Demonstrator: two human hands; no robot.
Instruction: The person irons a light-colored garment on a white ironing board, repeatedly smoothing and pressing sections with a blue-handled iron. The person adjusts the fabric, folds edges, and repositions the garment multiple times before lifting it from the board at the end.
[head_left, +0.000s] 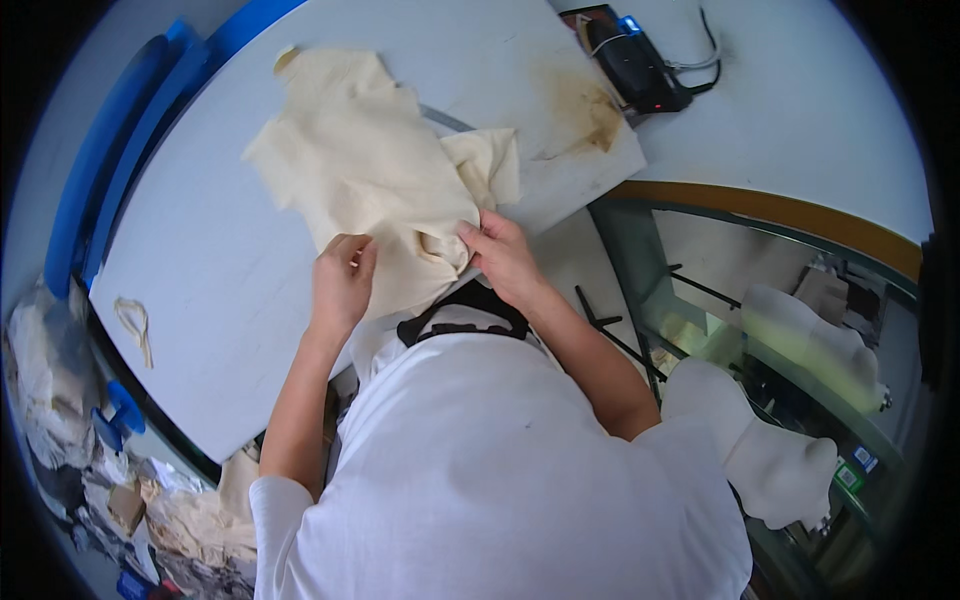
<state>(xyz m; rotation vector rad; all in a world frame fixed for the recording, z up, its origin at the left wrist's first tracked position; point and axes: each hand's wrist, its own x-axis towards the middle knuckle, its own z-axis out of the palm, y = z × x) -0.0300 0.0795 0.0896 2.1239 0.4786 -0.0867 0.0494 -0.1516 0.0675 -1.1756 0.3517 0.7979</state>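
A cream fabric garment (367, 150) lies spread over the white table (202, 315), its near end at the table edge by my waist. My right hand (501, 251) pinches the cloth between thumb and fingers, beside an opening with folded edges. My left hand (346, 274) rests at the garment's near left part with its fingers curled in; whether cloth is between its fingertips cannot be told. Part of a grey strip (446, 118) shows from beneath the garment.
A black device (634, 64) with a blue light and cables stands at the upper right. A cream cord loop (135, 330) lies at the table's left. White mannequin torsos (780, 457) and a glass case (750, 345) are at the right. Bags and fabric scraps (199, 521) lie lower left.
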